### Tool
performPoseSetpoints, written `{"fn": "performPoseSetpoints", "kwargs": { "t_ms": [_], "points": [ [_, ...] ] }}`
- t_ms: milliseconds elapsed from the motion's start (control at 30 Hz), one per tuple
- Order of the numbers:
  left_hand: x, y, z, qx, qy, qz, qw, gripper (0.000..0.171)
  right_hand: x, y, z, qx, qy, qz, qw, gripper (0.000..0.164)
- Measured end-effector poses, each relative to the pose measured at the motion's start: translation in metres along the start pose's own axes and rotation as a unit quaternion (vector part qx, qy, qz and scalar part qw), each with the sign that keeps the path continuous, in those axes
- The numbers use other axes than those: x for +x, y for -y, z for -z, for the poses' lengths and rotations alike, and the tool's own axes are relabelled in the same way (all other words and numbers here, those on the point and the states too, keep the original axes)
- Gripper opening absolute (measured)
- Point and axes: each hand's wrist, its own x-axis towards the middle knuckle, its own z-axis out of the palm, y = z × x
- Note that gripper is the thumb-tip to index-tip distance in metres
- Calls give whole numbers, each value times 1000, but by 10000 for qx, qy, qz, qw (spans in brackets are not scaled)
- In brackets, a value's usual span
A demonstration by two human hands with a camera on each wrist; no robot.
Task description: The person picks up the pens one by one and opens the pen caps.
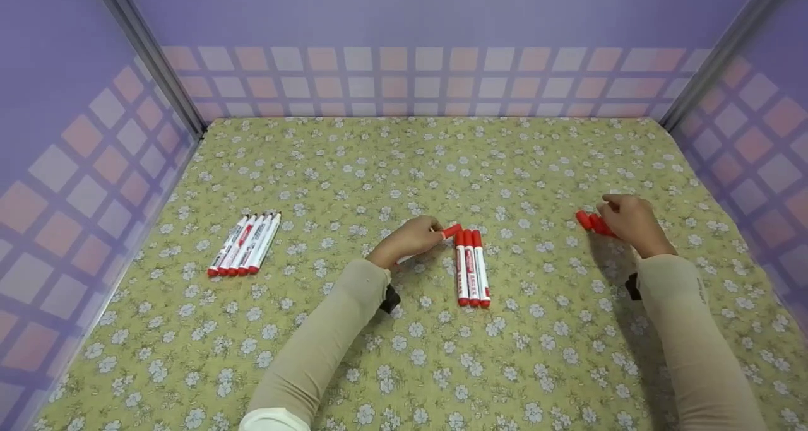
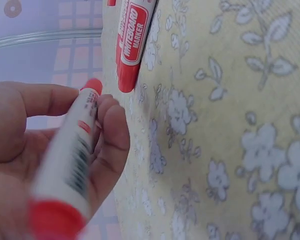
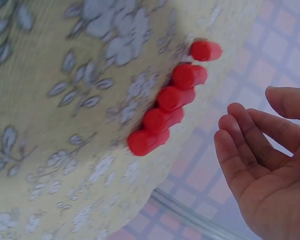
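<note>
My left hand (image 1: 411, 238) pinches a red-and-white whiteboard marker (image 2: 72, 145) between thumb and fingers, its red cap (image 1: 451, 231) pointing right. Close beside that cap lie three capped whiteboard markers (image 1: 469, 273) in a row; the left wrist view catches one of them (image 2: 135, 37), its label readable. Over on the right, several loose red caps (image 3: 162, 120) form a slanted row on the cloth. My right hand (image 1: 631, 221) hovers by them with relaxed fingers and holds nothing; in the right wrist view a gap separates it from the caps. It hides part of the row in the head view.
On the left, several markers without caps (image 1: 245, 245) lie side by side, dark tips facing away. A flowered cloth (image 1: 379, 166) covers the table. Purple panels with a checked band (image 1: 423, 81) stand behind and at both sides.
</note>
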Motion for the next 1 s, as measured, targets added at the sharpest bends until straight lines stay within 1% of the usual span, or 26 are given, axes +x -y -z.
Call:
{"fn": "performPoseSetpoints", "kwargs": {
  "t_ms": [133, 267, 433, 567, 700, 800, 867, 933, 1000],
  "points": [
    [-2, 0, 2, 78, 81, -102, 9999, 32, 1, 10, -2, 123, 121, 126, 9998, 56],
    [-7, 2, 4, 20, 53, -254, 9997, 32, 1, 22, -5, 101, 219, 261, 9994, 58],
    [-11, 3, 6, 102, -38, -421, 9991, 30, -1, 39, -11, -50, 200, 666, 9976, 54],
    [-11, 3, 7, 169, -235, -538, 9981, 31, -3, 52, -16, -153, 195, 1082, 9938, 49],
    [-14, 3, 7, 388, -554, -750, 9949, 32, -4, 67, -22, -338, 151, 1454, 9887, 45],
    [-19, 2, 8, 536, -729, -1019, 9907, 31, -5, 81, -28, -547, 59, 1798, 9822, 42],
    [-21, 1, 9, 642, -827, -1238, 9868, 29, -6, 91, -33, -694, -33, 2105, 9751, 39],
    [-23, 0, 9, 853, -929, -1454, 9813, 28, -8, 100, -39, -845, -125, 2460, 9655, 37],
    [-24, -1, 8, 1155, -1029, -1644, 9742, 27, -12, 110, -43, -964, -193, 2864, 9531, 35]
  ]
}}
